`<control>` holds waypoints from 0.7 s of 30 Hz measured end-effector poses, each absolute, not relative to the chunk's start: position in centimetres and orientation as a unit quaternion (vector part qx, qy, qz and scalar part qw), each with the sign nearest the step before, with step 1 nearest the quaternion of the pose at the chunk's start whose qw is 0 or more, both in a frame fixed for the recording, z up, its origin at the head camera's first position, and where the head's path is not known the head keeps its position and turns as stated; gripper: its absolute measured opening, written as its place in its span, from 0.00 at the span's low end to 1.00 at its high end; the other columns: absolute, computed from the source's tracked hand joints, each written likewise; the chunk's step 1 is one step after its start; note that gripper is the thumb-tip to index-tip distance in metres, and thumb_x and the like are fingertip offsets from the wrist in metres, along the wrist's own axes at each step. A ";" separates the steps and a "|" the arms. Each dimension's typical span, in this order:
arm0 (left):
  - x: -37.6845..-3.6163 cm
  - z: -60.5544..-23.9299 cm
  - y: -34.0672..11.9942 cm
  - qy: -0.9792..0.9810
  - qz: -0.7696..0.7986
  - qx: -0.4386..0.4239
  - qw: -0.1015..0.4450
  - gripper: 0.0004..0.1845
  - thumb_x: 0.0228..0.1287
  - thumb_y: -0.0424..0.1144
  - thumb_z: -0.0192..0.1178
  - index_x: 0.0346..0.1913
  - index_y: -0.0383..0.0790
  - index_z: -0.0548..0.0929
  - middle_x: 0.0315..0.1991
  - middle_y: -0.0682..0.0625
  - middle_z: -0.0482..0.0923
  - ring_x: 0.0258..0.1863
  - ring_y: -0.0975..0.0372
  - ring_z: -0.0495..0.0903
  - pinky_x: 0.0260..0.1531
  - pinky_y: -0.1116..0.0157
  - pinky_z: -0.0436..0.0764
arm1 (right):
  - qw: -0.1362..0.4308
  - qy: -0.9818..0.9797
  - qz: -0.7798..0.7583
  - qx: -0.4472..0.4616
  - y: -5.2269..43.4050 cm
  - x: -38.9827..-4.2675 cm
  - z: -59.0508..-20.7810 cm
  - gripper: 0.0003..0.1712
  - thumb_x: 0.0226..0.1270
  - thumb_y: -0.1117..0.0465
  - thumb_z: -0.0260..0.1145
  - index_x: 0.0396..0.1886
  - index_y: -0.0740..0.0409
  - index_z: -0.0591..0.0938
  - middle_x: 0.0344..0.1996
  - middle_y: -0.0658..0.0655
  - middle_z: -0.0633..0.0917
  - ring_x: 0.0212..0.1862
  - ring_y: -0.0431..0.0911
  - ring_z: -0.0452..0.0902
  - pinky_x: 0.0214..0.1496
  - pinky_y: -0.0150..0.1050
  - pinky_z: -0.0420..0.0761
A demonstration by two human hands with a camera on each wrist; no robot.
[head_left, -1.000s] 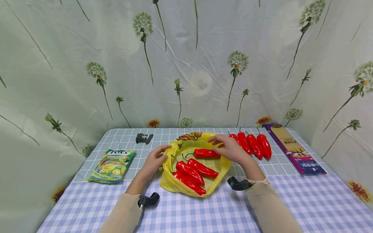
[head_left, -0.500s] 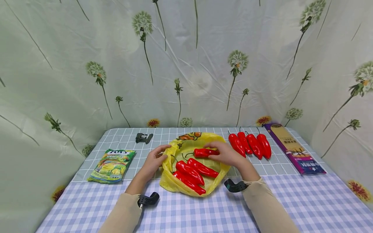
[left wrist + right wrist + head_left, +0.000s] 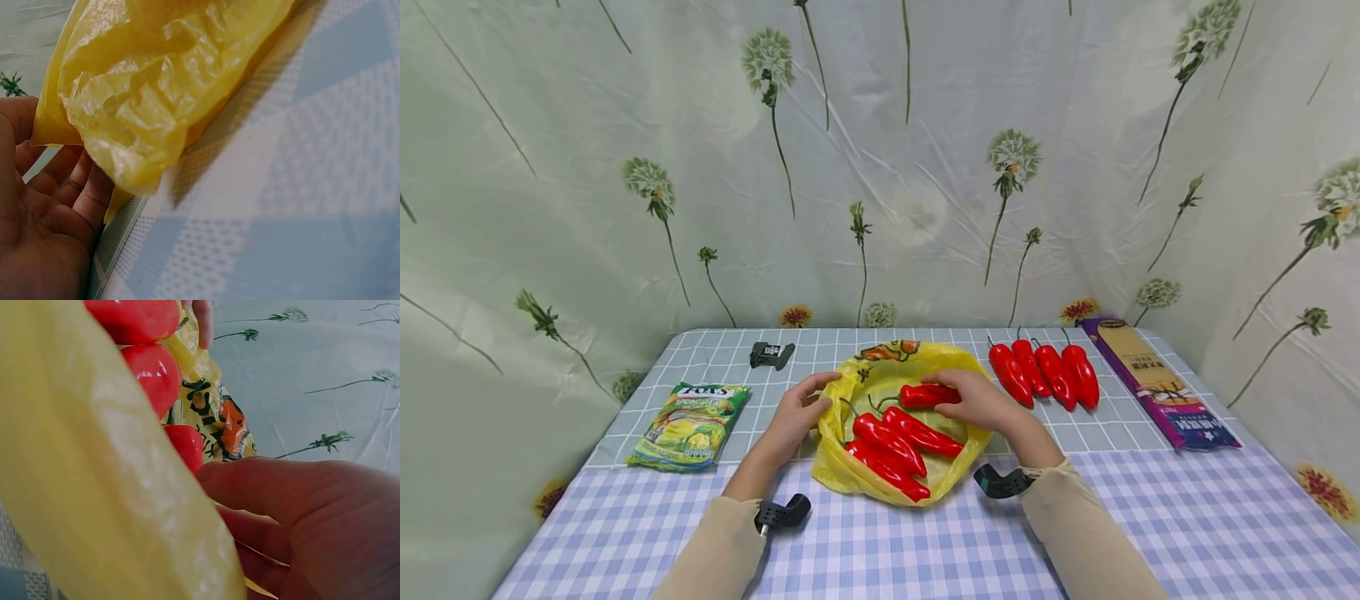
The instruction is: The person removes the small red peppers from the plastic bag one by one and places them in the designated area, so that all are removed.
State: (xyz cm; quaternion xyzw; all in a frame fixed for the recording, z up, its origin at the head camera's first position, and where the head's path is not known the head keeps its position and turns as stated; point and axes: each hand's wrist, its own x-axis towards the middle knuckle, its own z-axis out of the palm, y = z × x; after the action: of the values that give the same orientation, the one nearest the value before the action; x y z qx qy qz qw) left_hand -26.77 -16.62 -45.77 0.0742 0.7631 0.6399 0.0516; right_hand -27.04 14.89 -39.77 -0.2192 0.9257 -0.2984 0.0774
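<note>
From the head view, the left hand (image 3: 797, 417) is pinching the yellow bag's (image 3: 842, 475) rim, propping it wide on the desk (image 3: 880, 550), while the right hand (image 3: 981, 402) is gripping a red pepper (image 3: 925, 393) inside. The left wrist view is showing fingers (image 3: 69, 187) curling under crumpled plastic. The right wrist view is showing peppers (image 3: 150, 375) crowding the bag beside a curled thumb.

green snack packet (image 3: 691, 424) reading "toas", smaller print and purple box (image 3: 1157, 381) text illegible

Staged tabletop set, home-like: a table (image 3: 1150, 517) under checked cloth, enclosed by a dandelion-print curtain (image 3: 925, 167) as backdrop, with groceries laid out, namely peppers (image 3: 1045, 375), a snack bag (image 3: 692, 423), a box (image 3: 1157, 383).
</note>
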 end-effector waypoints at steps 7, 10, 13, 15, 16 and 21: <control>-26.8 -45.7 -16.6 0.765 0.637 0.076 0.051 0.24 0.70 0.33 0.51 0.68 0.45 0.74 0.63 0.42 0.70 0.57 0.56 0.78 0.49 0.70 0.82 | 0.074 0.928 -0.285 -0.229 14.7 -27.2 -39.9 0.25 0.64 0.61 0.70 0.61 0.52 0.81 0.55 0.53 0.85 0.55 0.48 0.78 0.61 0.49 0.82; -26.8 -45.7 -16.7 0.765 0.638 0.078 0.049 0.24 0.70 0.33 0.51 0.68 0.44 0.73 0.63 0.41 0.70 0.56 0.56 0.78 0.49 0.70 0.82 | 0.071 0.930 -0.280 -0.226 14.6 -27.2 -40.0 0.24 0.63 0.60 0.71 0.60 0.51 0.82 0.53 0.52 0.85 0.53 0.47 0.78 0.58 0.47 0.83; -26.8 -45.7 -16.6 0.766 0.637 0.076 0.049 0.24 0.70 0.33 0.51 0.68 0.45 0.73 0.63 0.41 0.70 0.56 0.56 0.78 0.49 0.70 0.82 | 0.075 0.932 -0.279 -0.218 14.5 -27.2 -40.1 0.23 0.63 0.61 0.71 0.59 0.50 0.82 0.52 0.52 0.85 0.52 0.46 0.78 0.57 0.46 0.83; -26.8 -45.7 -16.6 0.766 0.636 0.073 0.050 0.24 0.70 0.33 0.51 0.68 0.45 0.74 0.63 0.42 0.70 0.56 0.56 0.77 0.49 0.69 0.82 | 0.080 0.933 -0.281 -0.210 14.4 -27.2 -40.2 0.23 0.63 0.61 0.71 0.59 0.50 0.82 0.51 0.51 0.85 0.51 0.46 0.78 0.57 0.46 0.83; -26.8 -45.7 -16.6 0.767 0.636 0.070 0.051 0.24 0.70 0.33 0.51 0.68 0.46 0.74 0.64 0.42 0.70 0.57 0.56 0.78 0.49 0.69 0.82 | 0.082 0.934 -0.283 -0.205 14.4 -27.2 -40.2 0.23 0.63 0.61 0.71 0.59 0.49 0.82 0.51 0.51 0.85 0.51 0.46 0.78 0.57 0.45 0.83; -26.7 -45.6 -16.5 0.767 0.636 0.069 0.053 0.23 0.70 0.33 0.51 0.67 0.46 0.74 0.63 0.43 0.70 0.57 0.56 0.78 0.50 0.68 0.83 | 0.093 0.935 -0.289 -0.182 14.3 -27.2 -40.4 0.22 0.63 0.62 0.70 0.58 0.48 0.82 0.50 0.51 0.85 0.51 0.46 0.78 0.56 0.44 0.84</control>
State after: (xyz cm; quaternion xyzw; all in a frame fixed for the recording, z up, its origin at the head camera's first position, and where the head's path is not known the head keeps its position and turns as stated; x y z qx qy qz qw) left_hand -26.74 -16.52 -45.63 0.0694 0.7666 0.6362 0.0528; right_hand -27.18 14.26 -40.42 -0.1823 0.9352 -0.2892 0.0927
